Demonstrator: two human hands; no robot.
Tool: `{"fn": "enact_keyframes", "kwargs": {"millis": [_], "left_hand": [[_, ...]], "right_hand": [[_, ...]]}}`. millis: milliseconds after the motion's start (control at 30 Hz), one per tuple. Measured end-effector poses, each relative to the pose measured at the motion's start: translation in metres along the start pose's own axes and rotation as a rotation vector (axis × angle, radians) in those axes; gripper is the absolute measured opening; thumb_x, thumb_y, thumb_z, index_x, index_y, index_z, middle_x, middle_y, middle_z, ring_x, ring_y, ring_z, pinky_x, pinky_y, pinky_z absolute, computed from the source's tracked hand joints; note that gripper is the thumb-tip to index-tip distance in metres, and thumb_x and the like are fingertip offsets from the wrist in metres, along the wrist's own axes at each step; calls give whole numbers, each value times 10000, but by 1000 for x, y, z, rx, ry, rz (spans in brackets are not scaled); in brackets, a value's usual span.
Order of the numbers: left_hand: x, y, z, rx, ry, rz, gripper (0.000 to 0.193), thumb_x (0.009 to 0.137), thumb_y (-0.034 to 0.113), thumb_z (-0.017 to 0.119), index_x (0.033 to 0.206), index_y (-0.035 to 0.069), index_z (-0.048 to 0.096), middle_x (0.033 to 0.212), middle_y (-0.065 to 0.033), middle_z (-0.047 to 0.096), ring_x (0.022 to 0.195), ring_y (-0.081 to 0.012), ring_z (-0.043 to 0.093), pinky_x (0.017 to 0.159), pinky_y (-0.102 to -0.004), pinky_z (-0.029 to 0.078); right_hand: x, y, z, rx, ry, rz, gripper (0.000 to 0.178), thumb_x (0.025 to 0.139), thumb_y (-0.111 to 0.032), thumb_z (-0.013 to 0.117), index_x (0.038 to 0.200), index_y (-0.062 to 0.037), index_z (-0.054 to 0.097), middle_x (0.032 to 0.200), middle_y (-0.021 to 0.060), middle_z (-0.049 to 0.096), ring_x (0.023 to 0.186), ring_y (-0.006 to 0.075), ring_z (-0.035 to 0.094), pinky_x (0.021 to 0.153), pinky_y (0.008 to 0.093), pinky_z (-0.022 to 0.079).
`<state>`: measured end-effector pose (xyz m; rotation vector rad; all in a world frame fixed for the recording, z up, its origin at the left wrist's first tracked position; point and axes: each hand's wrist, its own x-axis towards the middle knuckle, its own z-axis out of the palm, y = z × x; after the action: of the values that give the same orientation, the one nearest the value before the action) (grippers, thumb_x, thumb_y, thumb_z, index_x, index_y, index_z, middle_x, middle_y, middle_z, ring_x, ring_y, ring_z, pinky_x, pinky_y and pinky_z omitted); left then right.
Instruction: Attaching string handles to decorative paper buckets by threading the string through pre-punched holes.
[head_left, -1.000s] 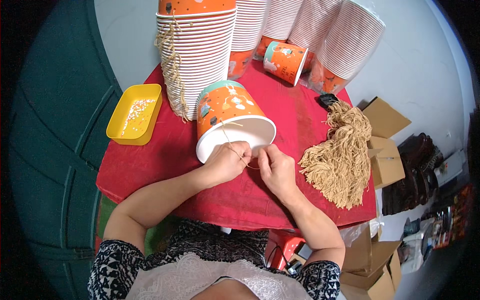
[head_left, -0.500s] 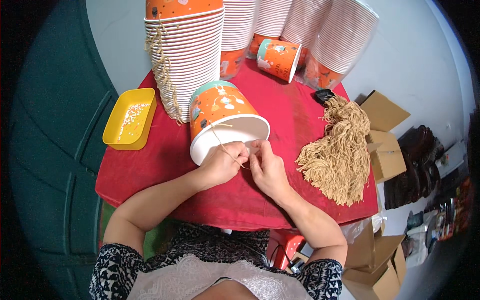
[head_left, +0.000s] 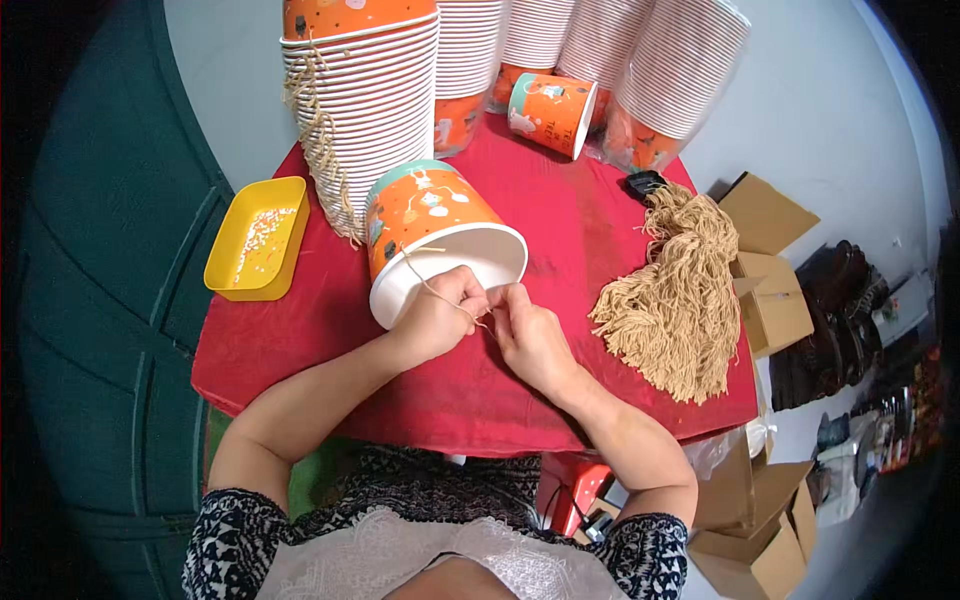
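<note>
On the red counter (head_left: 560,220), a tipped orange bucket (head_left: 430,205) and a tan cord (head_left: 428,285)

The bucket lies on its side just beside a tall bucket stack (head_left: 370,120), its white mouth toward the person. The cord runs from the rim across the left hand (head_left: 437,315). Close by is the right hand (head_left: 535,338); each grip is pinched together, apparently on the cord, though that spot is too small to be sure. A yellow tray (head_left: 265,287) sits at the left; a strand bundle (head_left: 675,310) lies at the right.
</note>
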<state>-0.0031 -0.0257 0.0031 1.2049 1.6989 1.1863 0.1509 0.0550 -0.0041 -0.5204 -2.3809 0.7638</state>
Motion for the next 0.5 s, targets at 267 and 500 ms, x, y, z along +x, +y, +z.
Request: {"fn": "enact_keyframes", "kwargs": {"millis": [267, 500], "left_hand": [[1, -8, 1, -78, 17, 14, 69, 982, 52, 552, 925, 38, 516, 733, -28, 577, 540, -72, 515, 411, -220, 405], [1, -7, 3, -26, 34, 44, 36, 996, 55, 522, 963, 40, 525, 738, -27, 568, 531, -72, 513, 405, -218, 401]], "right_hand": [[0, 5, 8, 45, 18, -49, 148, 903, -67, 618, 1001, 14, 542, 736, 248, 657, 692, 420, 674, 589, 499, 539], [1, 1, 9, -36, 49, 5, 142, 915, -137, 638, 964, -15, 584, 741, 215, 669, 686, 391, 683, 574, 482, 536]]}}
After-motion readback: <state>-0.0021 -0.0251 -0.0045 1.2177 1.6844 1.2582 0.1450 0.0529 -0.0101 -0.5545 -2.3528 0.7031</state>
